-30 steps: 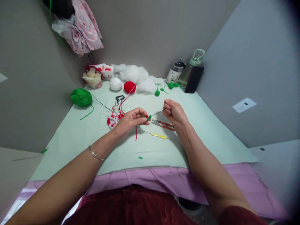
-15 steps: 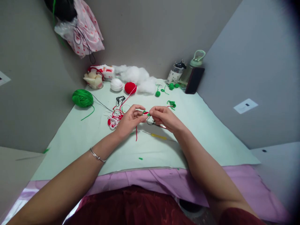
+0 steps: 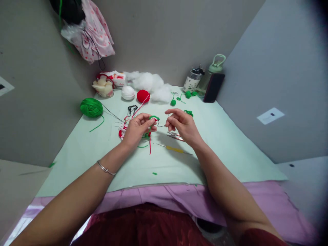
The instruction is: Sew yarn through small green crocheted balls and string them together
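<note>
My left hand [image 3: 139,127] pinches a small crocheted piece [image 3: 154,118] with a green edge and red and white inside it. From that piece a black thread [image 3: 161,126] runs across to my right hand [image 3: 182,124]. A thin needle [image 3: 168,114] shows between the thumb and fingers of that hand, which is apart from the piece. Below my right hand lie scissors [image 3: 174,136], their handles partly hidden. A yellow-handled crochet hook [image 3: 175,149] rests nearer the front. Beside my left hand is a tangle of red and white yarn [image 3: 121,132].
Green [image 3: 91,107], white [image 3: 127,92] and red yarn balls [image 3: 143,96] sit toward the back left. White stuffing [image 3: 150,83] is heaped against the wall. A phone [image 3: 214,88] leans on a bottle [image 3: 206,80] beside a pen cup [image 3: 191,81]. Green yarn bits [image 3: 188,112] lie behind my right hand.
My right hand has moved away from the crocheted piece, drawing the black thread out between them. My left hand has turned the piece and shifted slightly left, showing its green edge.
</note>
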`<control>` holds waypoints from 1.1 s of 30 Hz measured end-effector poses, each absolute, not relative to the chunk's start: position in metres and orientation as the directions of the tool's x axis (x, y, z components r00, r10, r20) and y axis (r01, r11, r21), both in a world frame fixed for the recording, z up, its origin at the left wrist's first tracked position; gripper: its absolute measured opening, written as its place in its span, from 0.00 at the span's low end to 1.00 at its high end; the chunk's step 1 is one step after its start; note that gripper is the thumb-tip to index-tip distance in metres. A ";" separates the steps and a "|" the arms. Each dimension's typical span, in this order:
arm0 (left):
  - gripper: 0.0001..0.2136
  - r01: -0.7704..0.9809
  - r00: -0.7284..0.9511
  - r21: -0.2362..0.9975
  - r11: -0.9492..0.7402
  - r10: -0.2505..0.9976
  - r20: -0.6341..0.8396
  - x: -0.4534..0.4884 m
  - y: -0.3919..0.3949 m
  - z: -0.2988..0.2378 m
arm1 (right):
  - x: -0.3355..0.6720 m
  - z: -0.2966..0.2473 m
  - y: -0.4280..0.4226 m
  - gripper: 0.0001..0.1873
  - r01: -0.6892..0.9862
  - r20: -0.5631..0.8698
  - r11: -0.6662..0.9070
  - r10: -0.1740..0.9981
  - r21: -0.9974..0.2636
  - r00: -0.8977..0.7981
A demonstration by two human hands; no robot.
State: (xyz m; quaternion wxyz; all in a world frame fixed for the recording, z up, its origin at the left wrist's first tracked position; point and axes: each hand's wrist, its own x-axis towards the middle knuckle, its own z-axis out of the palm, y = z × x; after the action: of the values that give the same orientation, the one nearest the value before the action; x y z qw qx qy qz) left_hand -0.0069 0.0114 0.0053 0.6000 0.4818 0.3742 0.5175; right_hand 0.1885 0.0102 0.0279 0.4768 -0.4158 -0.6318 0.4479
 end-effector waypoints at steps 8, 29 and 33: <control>0.15 -0.313 0.182 0.948 0.059 0.983 -0.001 -0.008 0.013 0.005 | 0.186 0.027 0.003 0.03 0.534 0.579 0.594 0.785 -0.601 -0.221; 0.14 -0.293 0.218 0.953 0.080 0.976 -0.015 -0.009 0.012 0.004 | 0.188 0.025 0.002 0.07 0.667 0.567 0.604 0.760 -0.436 -0.317; 0.15 -0.306 0.247 0.946 0.104 0.969 -0.026 -0.009 0.012 0.004 | 0.189 0.025 0.003 0.06 0.640 0.560 0.600 0.771 -0.479 -0.303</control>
State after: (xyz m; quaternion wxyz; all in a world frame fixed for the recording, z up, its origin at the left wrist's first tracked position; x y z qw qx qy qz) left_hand -0.0087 0.0117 0.0045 0.6468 0.4531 0.3655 0.4927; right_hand 0.1892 0.0025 0.0251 0.3941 -0.4393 -0.8030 0.0827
